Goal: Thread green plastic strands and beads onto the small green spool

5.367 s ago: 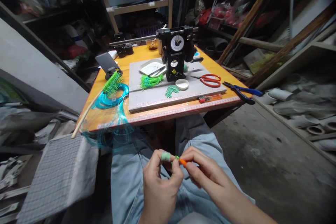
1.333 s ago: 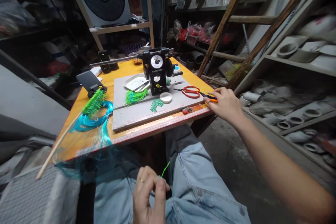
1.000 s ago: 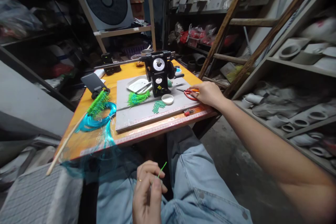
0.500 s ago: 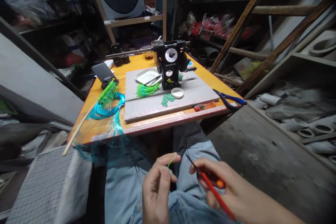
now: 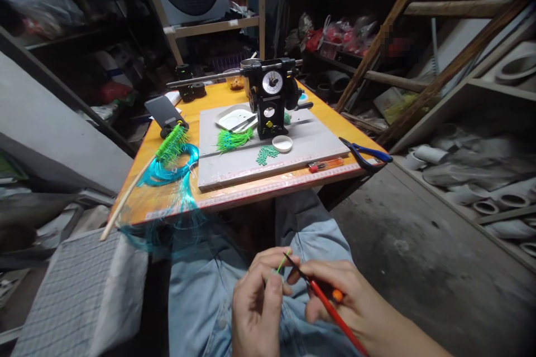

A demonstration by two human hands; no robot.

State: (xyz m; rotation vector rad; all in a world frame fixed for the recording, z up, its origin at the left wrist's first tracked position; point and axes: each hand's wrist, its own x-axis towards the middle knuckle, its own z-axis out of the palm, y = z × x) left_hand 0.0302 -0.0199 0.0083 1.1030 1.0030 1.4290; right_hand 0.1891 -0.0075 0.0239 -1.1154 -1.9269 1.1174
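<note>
Above my lap, my left hand (image 5: 262, 304) pinches a thin bright green strand (image 5: 282, 263), whose free end sticks up past the fingertips. A small pale green piece shows at the pinch, mostly covered by the thumb. My right hand (image 5: 339, 295) is closed around a red-handled tool (image 5: 330, 309) with slim dark pointed tips; fingers hide its exact kind. An orange knob or end shows beside the grip. Those tips are at the strand, just by the left fingers; whether they touch it I cannot tell.
On the yellow table (image 5: 322, 103), a grey board (image 5: 234, 170) carries a black winding device (image 5: 270, 100), green beads (image 5: 267, 154), a white dish (image 5: 282, 144) and green bristles (image 5: 234, 139). Blue pliers (image 5: 366, 153) overhang the right edge. Turquoise line (image 5: 188, 156) and a green-bristled stick (image 5: 129, 195) lie left.
My right hand has moved left with the red-handled tool, bringing its tips to the green strand. My left hand has shifted slightly right, still pinching the strand.
</note>
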